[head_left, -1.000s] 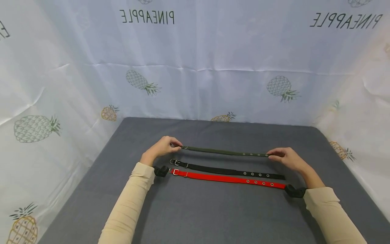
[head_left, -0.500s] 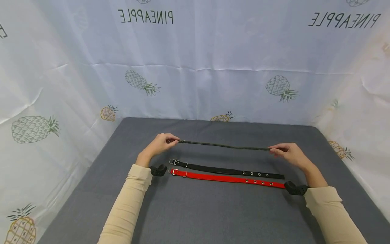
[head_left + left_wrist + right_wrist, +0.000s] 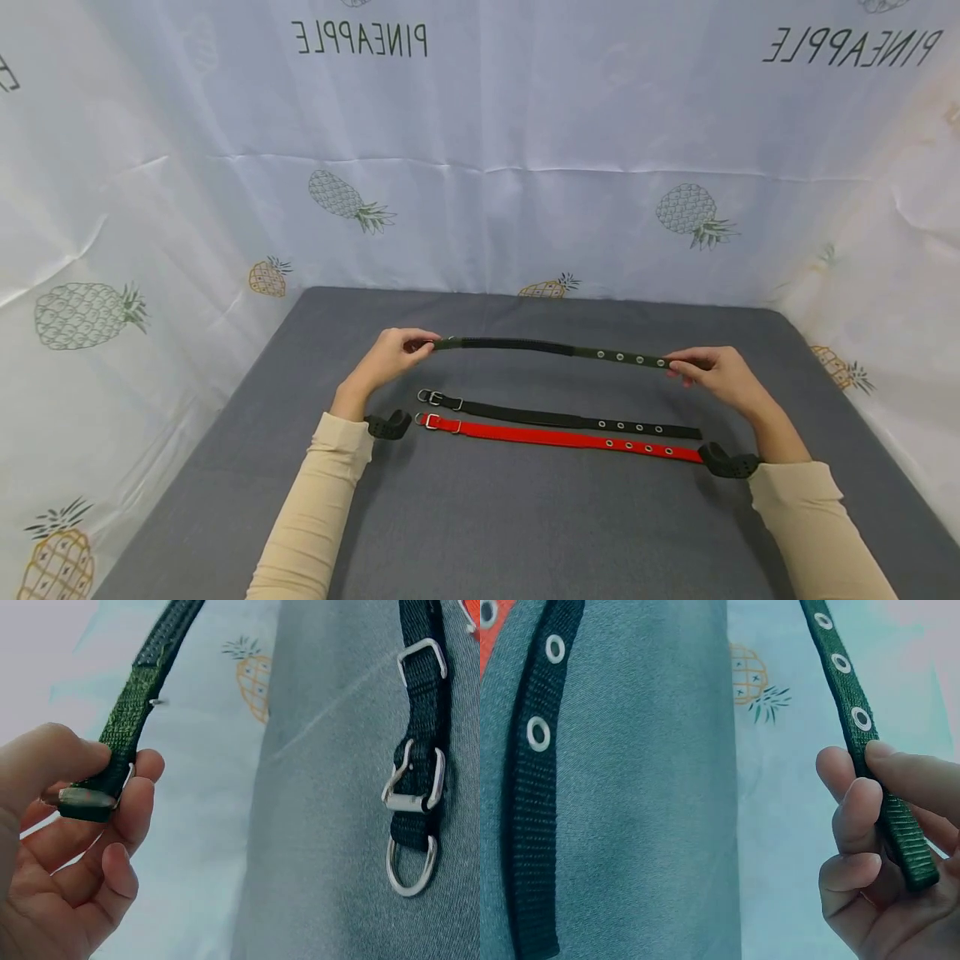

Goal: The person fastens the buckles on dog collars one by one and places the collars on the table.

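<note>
A green strap [image 3: 592,352] with a black padded section and several eyelets is stretched above the table's far part. My left hand [image 3: 386,360] pinches its buckle end; in the left wrist view the thumb presses on the green webbing [image 3: 127,720] beside the metal buckle. The strap's other end is pinched by my right hand [image 3: 723,379], and in the right wrist view its tip [image 3: 915,862] lies across the fingers. Nearer to me, a black strap [image 3: 525,414] and a red strap [image 3: 525,435] lie side by side, buckles to the left.
The grey table [image 3: 555,525] is enclosed by a white curtain [image 3: 487,233] printed with pineapples. Black wrist bands [image 3: 729,462] sit low on both wrists, the right one at the red strap's right end.
Both hands have moved up and away with the green strap, spreading slightly apart. The strap has turned, so its black padded side now shows. The black and red straps have stayed put.
</note>
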### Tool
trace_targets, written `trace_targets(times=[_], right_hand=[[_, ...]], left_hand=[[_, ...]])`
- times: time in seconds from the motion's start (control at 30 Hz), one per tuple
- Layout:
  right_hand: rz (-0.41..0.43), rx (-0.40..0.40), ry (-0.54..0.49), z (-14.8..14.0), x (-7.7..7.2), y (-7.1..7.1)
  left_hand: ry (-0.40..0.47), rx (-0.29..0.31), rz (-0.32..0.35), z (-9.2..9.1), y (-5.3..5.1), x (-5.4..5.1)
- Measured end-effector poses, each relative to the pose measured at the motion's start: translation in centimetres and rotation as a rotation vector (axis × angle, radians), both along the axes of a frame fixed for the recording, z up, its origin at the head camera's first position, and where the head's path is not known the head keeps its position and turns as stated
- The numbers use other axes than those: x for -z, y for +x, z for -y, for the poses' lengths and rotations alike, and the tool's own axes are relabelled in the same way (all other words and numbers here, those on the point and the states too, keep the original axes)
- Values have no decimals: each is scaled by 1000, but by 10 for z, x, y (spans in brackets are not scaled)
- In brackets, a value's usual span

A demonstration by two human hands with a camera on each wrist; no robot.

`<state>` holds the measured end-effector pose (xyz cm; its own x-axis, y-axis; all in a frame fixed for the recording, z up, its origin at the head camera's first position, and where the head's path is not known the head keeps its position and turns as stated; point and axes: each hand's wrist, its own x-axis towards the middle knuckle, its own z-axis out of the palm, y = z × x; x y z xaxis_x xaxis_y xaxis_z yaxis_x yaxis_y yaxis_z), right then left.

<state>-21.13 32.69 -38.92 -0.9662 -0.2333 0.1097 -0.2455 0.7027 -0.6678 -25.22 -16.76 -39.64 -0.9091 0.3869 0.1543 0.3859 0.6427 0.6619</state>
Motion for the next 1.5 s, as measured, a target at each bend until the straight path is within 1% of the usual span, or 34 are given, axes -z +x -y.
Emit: trace_targets(times=[0.2, 0.47, 0.67, 0.87, 1.03, 1.2, 1.37, 1.5], right_hand=[[-30, 20, -15, 1, -3, 3], [-77, 98, -65, 10, -9, 7], [-85, 111, -104, 15, -14, 8], [-110, 79, -175, 22, -19, 8], [-155, 36, -237, 33, -21, 7], [-193, 5, -259, 42, -21, 5], [-204, -29, -305, 49, -21, 6], [-215, -45, -326, 54, -22, 6]], left_hand=[[24, -29, -23, -2, 3, -1], [99, -38, -102, -8, 8, -4], [157, -48, -145, -14, 10, -4], [234, -45, -136, -18, 13, -6], [350, -24, -112, -23, 14, -7], [461, 6, -118, -28, 15, -8], [564, 34, -158, -34, 17, -8], [633, 66, -214, -40, 17, -6]])
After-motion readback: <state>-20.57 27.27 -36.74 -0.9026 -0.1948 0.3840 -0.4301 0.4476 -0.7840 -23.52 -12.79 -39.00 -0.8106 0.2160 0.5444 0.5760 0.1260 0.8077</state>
